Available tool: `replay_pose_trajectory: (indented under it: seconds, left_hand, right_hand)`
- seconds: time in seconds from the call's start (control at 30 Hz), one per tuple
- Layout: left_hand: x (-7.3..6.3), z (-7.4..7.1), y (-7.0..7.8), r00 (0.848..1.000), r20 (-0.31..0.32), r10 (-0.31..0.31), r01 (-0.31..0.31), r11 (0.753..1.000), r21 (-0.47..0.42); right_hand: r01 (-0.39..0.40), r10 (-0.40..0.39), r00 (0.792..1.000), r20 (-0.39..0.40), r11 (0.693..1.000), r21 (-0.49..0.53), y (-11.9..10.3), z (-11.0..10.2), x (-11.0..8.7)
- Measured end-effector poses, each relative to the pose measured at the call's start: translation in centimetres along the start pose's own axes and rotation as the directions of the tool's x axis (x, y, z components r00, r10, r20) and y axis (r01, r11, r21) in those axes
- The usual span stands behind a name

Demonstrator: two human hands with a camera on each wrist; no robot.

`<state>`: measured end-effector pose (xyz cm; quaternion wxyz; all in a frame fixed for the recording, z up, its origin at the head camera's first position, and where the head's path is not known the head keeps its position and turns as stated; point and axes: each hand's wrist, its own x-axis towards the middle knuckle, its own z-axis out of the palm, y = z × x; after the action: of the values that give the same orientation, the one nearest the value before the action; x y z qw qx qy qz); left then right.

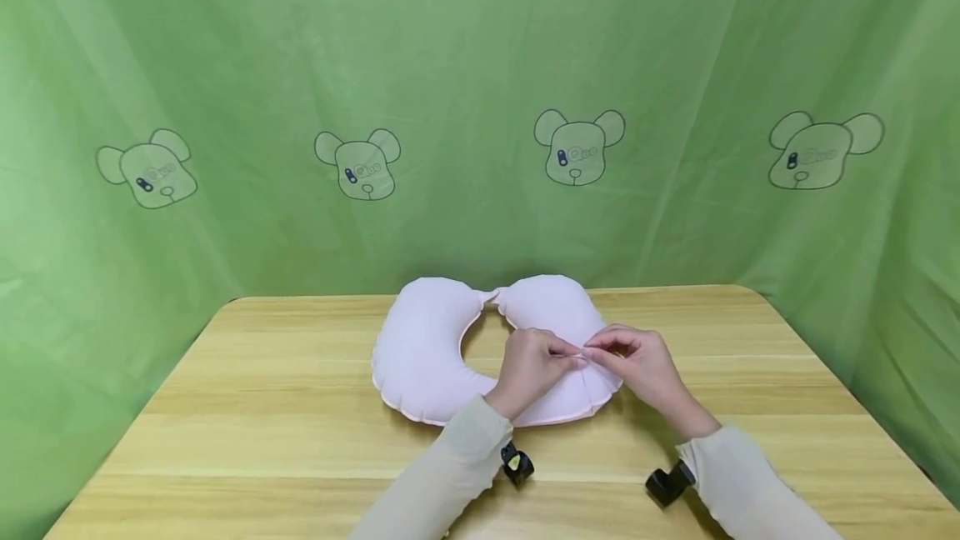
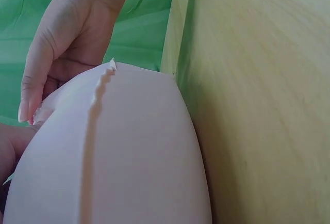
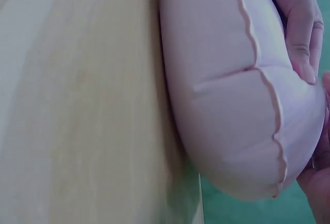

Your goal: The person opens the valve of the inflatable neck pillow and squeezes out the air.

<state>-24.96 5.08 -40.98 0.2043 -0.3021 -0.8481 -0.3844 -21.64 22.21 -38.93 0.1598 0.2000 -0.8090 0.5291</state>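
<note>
A pale pink inflatable neck pillow (image 1: 427, 340) lies on the table, its two rounded ends pointing away from me. My left hand (image 1: 528, 365) reaches over the pillow's opening to its right side. There its thumb and fingers pinch a small bit on the pillow's upper face, largely hidden by the fingertips. From the other side, my right hand (image 1: 641, 365) pinches at the same spot, fingertips almost meeting the left ones. In the left wrist view the right hand (image 2: 72, 33) bends over the puffed pillow (image 2: 139, 146). A wavy seam (image 3: 268, 90) runs along the pillow's side in the right wrist view.
The wood-grain table (image 1: 300, 440) extends around the pillow. Behind it hangs a green curtain (image 1: 465, 48) printed with bear-head outlines. Black wrist cameras hang below both sleeves, the right camera (image 1: 667, 483) low over the tabletop. A short strap (image 1: 491, 296) links the pillow's ends.
</note>
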Motion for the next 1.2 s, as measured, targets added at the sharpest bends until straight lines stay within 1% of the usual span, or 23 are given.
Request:
replay_pose_trajectory:
  seconds: [0.07,0.2,0.3,0.4,0.47,0.53,0.6,0.63,0.7,0.8,0.87,0.93,1.0,1.1,1.2]
  left_hand:
    - [0.0,-0.1,0.0,1.000,-0.005,-0.006,0.006,1.000,-0.007]
    - [-0.1,-0.1,0.1,1.000,-0.005,-0.024,0.023,1.000,-0.018]
    - [-0.1,0.2,0.0,0.999,-0.003,-0.041,0.041,0.999,-0.022]
    - [-0.1,0.3,0.0,0.999,-0.007,-0.052,0.052,0.998,-0.023]
    - [-0.1,0.3,0.0,0.998,-0.013,-0.054,0.054,0.998,-0.018]
    - [0.0,0.3,0.0,0.998,-0.013,-0.056,0.055,0.998,-0.019]
    - [0.0,0.2,0.0,0.998,-0.011,-0.054,0.054,0.998,-0.028]
    - [0.0,0.2,-0.1,0.999,-0.013,-0.049,0.049,0.998,-0.029]
    - [0.0,0.1,-0.1,0.999,-0.011,-0.046,0.045,0.998,-0.037]
    - [0.0,0.1,-0.2,0.999,-0.004,-0.039,0.039,0.998,-0.041]
    - [0.0,0.1,-0.3,0.999,0.003,-0.041,0.042,0.998,-0.042]
    - [0.1,0.1,-0.2,0.999,0.008,-0.040,0.041,0.998,-0.042]
    - [0.1,0.1,-0.1,0.999,0.009,-0.040,0.040,0.998,-0.042]
    - [0.1,0.1,0.0,0.999,0.005,-0.038,0.038,0.998,-0.045]
    - [0.1,0.1,0.2,0.999,0.005,-0.035,0.035,0.998,-0.047]
  right_hand:
    - [-0.029,0.029,1.000,-0.008,1.000,0.010,0.0,0.1,0.0]
    - [-0.069,0.071,0.997,-0.027,0.996,0.060,1.9,0.3,-0.1]
    - [-0.079,0.085,0.995,-0.049,0.991,0.107,3.2,0.4,-0.1]
    - [-0.108,0.120,0.989,-0.089,0.985,0.132,2.7,0.8,-0.1]
    - [-0.139,0.156,0.981,-0.116,0.981,0.136,2.4,1.0,-0.1]
    - [-0.173,0.190,0.972,-0.139,0.977,0.127,2.1,1.2,-0.1]
    - [-0.189,0.205,0.968,-0.144,0.975,0.118,2.0,1.3,-0.1]
    - [-0.187,0.202,0.970,-0.137,0.976,0.115,2.0,1.2,-0.1]
    - [-0.157,0.167,0.980,-0.104,0.983,0.095,2.3,1.0,0.0]
    - [-0.094,0.095,0.995,-0.018,0.994,0.064,2.9,0.2,0.2]
    - [-0.058,0.056,0.998,0.040,0.997,0.052,3.2,-0.3,0.2]
    - [-0.040,0.036,0.996,0.078,0.998,0.050,3.3,-0.7,0.3]
    - [-0.027,0.022,0.995,0.097,0.998,0.050,3.1,-0.9,0.3]
    - [-0.005,0.001,0.995,0.104,0.999,0.045,2.6,-0.9,0.3]
    - [0.053,-0.061,0.992,0.109,0.996,0.075,2.5,-1.0,0.2]
